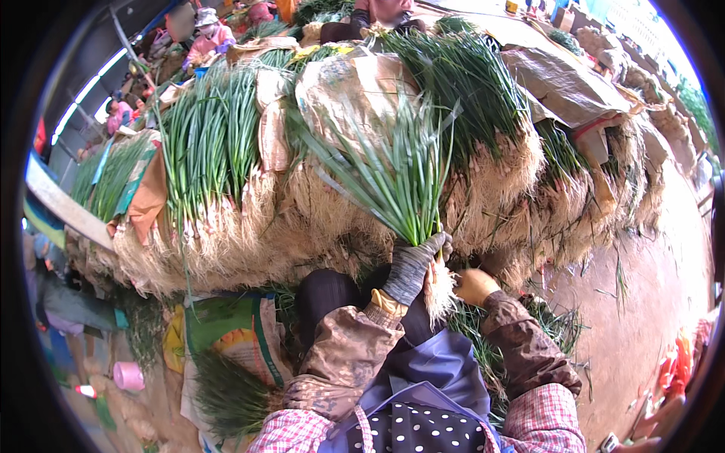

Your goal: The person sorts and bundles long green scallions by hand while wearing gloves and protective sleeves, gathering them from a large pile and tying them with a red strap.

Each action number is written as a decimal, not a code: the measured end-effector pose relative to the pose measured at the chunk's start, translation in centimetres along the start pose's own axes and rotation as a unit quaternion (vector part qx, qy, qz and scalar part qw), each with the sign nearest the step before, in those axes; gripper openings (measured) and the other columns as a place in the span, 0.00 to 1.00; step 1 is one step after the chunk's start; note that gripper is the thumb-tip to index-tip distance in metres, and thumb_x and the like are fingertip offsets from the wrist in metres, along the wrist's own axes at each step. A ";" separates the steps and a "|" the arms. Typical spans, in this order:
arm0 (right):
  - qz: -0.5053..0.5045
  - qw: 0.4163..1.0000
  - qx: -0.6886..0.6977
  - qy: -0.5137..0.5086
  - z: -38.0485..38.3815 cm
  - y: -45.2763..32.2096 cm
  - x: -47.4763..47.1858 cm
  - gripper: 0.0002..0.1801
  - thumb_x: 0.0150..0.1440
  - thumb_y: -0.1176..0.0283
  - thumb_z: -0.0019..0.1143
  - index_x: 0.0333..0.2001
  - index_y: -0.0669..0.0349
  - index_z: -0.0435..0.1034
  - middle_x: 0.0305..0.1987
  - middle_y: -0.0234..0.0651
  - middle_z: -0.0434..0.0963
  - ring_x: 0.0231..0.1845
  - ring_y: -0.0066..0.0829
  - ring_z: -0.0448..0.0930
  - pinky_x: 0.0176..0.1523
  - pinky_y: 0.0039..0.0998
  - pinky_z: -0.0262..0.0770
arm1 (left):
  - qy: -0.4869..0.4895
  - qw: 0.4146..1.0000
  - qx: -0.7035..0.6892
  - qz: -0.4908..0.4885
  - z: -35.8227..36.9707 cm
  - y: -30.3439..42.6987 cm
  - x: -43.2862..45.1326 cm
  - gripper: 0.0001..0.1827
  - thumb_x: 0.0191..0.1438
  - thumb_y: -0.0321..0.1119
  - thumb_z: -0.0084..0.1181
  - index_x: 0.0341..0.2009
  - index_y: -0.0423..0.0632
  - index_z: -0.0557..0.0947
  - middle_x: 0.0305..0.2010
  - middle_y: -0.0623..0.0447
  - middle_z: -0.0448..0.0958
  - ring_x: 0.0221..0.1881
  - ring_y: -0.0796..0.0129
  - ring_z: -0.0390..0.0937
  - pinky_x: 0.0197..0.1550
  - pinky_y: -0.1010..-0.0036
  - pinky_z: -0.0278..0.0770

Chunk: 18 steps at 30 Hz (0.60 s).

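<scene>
My left hand (pixel 414 266), in a grey knit glove over a yellow one, grips a bunch of spring onions (pixel 412 198) just above the roots. The green leaves fan out upward, and their tips are blurred. Pale, stringy roots (pixel 439 291) hang below my fist. Close to the right of these roots is my right hand (pixel 476 286) in a yellow glove; its fingers are mostly hidden, so I cannot tell whether it holds anything. Beyond both hands lies a long heap of spring onions (pixel 212 141), its root ends (pixel 317 209) facing me.
Woven sacks (pixel 351 90) cover parts of the heap. Loose leaves (pixel 481 340) lie beside my right knee. At my left, another bunch (pixel 229 390) rests on a printed sack (pixel 226 323). A pink container (pixel 129 376) stands farther left. Other people (pixel 209 39) sit beyond the heap.
</scene>
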State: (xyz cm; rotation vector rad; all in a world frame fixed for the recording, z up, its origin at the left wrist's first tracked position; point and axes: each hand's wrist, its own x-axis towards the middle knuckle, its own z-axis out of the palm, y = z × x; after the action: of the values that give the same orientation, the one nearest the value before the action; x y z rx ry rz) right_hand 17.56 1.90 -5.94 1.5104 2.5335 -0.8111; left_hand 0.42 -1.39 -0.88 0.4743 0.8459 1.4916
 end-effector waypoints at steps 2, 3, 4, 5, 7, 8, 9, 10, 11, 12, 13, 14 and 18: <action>-0.018 0.989 0.037 0.145 -3.5 -1.6 0.6 0.22 0.41 0.61 0.58 0.38 0.62 0.71 0.29 0.48 0.75 0.32 0.43 0.77 0.38 0.36 0.73 | -0.049 0.996 0.000 0.073 0.1 0.8 0.0 0.12 0.51 0.32 0.55 0.38 0.40 0.75 0.29 0.51 0.77 0.27 0.72 0.75 0.24 0.81 0.73; 0.012 0.969 0.070 0.237 -4.8 -0.6 2.4 0.20 0.46 0.69 0.58 0.45 0.60 0.66 0.24 0.43 0.75 0.25 0.37 0.76 0.30 0.32 0.75 | -0.110 0.993 0.036 -0.025 -0.7 1.5 0.4 0.10 0.51 0.30 0.55 0.38 0.44 0.75 0.34 0.49 0.77 0.28 0.70 0.76 0.24 0.79 0.75; 0.027 0.956 0.040 0.290 -7.2 -1.3 3.5 0.19 0.48 0.68 0.55 0.46 0.59 0.65 0.25 0.42 0.75 0.24 0.36 0.76 0.29 0.32 0.74 | -0.085 0.996 0.012 -0.007 -0.8 1.4 0.4 0.11 0.51 0.29 0.55 0.40 0.43 0.74 0.35 0.48 0.77 0.27 0.70 0.76 0.23 0.79 0.74; 0.048 0.938 0.011 0.343 -9.5 -1.7 4.5 0.18 0.51 0.67 0.51 0.47 0.57 0.64 0.25 0.41 0.75 0.23 0.35 0.76 0.27 0.32 0.74 | -0.063 0.998 -0.014 0.010 -0.6 1.0 0.5 0.13 0.51 0.29 0.55 0.42 0.43 0.73 0.36 0.47 0.77 0.26 0.70 0.76 0.22 0.79 0.74; 0.125 0.925 -0.039 0.358 -14.5 -2.1 5.4 0.17 0.53 0.63 0.48 0.45 0.58 0.64 0.26 0.42 0.75 0.24 0.36 0.76 0.28 0.33 0.74 | -0.068 0.994 -0.073 0.047 0.8 0.9 0.5 0.16 0.51 0.29 0.55 0.46 0.46 0.71 0.32 0.51 0.75 0.24 0.71 0.73 0.21 0.78 0.73; 0.156 0.936 -0.055 0.310 -16.2 -3.3 6.7 0.17 0.53 0.61 0.48 0.42 0.61 0.65 0.27 0.44 0.75 0.26 0.37 0.77 0.30 0.34 0.73 | -0.064 0.993 -0.090 0.041 -0.3 1.2 0.3 0.17 0.51 0.30 0.55 0.46 0.47 0.70 0.30 0.53 0.74 0.23 0.72 0.72 0.23 0.77 0.73; 0.187 0.914 -0.154 0.326 -16.6 0.9 8.4 0.15 0.51 0.61 0.50 0.36 0.61 0.69 0.28 0.43 0.75 0.28 0.37 0.76 0.33 0.33 0.74 | -0.086 0.989 -0.120 0.020 0.4 0.6 0.7 0.17 0.51 0.31 0.54 0.47 0.48 0.70 0.28 0.55 0.73 0.22 0.73 0.71 0.25 0.76 0.74; 0.152 0.914 -0.137 0.350 -16.7 0.1 8.1 0.14 0.51 0.61 0.51 0.33 0.62 0.70 0.29 0.42 0.76 0.27 0.36 0.76 0.33 0.33 0.74 | -0.057 0.997 -0.041 0.011 -0.4 0.6 0.8 0.18 0.50 0.30 0.55 0.47 0.48 0.70 0.25 0.58 0.70 0.21 0.74 0.69 0.25 0.73 0.73; 0.117 0.913 -0.120 0.373 -16.6 -0.7 7.7 0.13 0.50 0.61 0.52 0.30 0.62 0.71 0.29 0.41 0.76 0.27 0.35 0.76 0.34 0.32 0.74 | -0.060 0.997 -0.057 -0.007 -1.2 0.2 1.0 0.15 0.50 0.30 0.56 0.44 0.47 0.73 0.24 0.58 0.70 0.21 0.75 0.69 0.23 0.75 0.72; 0.163 0.897 -0.128 0.390 -15.4 2.0 8.6 0.13 0.50 0.62 0.52 0.29 0.62 0.71 0.29 0.41 0.76 0.27 0.34 0.77 0.33 0.32 0.74 | -0.067 0.998 -0.008 0.008 -0.5 -0.2 1.3 0.14 0.50 0.29 0.56 0.43 0.47 0.74 0.24 0.58 0.71 0.21 0.75 0.69 0.23 0.76 0.72; 0.197 0.885 -0.131 0.401 -13.9 1.1 9.3 0.12 0.50 0.63 0.52 0.29 0.62 0.72 0.28 0.41 0.76 0.28 0.33 0.77 0.33 0.32 0.73 | -0.060 0.997 0.045 0.028 -0.8 0.0 1.1 0.13 0.49 0.29 0.56 0.41 0.46 0.75 0.24 0.58 0.72 0.21 0.76 0.70 0.22 0.77 0.72; 0.169 0.922 -0.050 0.346 -13.1 1.2 8.4 0.11 0.50 0.63 0.52 0.29 0.61 0.72 0.27 0.41 0.76 0.27 0.32 0.77 0.33 0.32 0.73 | -0.018 0.999 0.036 0.028 -0.5 -0.1 1.2 0.09 0.48 0.28 0.57 0.37 0.47 0.77 0.22 0.59 0.73 0.17 0.76 0.69 0.18 0.80 0.67; -0.073 0.936 0.042 0.342 -9.3 -5.6 0.3 0.08 0.47 0.68 0.56 0.26 0.62 0.72 0.24 0.39 0.77 0.22 0.29 0.77 0.27 0.26 0.73 | -0.007 0.998 0.052 0.019 -0.6 -0.4 0.9 0.09 0.47 0.28 0.58 0.36 0.46 0.77 0.24 0.58 0.75 0.19 0.77 0.70 0.19 0.85 0.68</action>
State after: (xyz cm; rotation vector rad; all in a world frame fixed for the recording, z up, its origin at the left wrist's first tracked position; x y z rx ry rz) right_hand 14.46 4.51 4.14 1.9144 3.1556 -0.4530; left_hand 0.13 -0.71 -1.78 0.5792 0.9115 1.4824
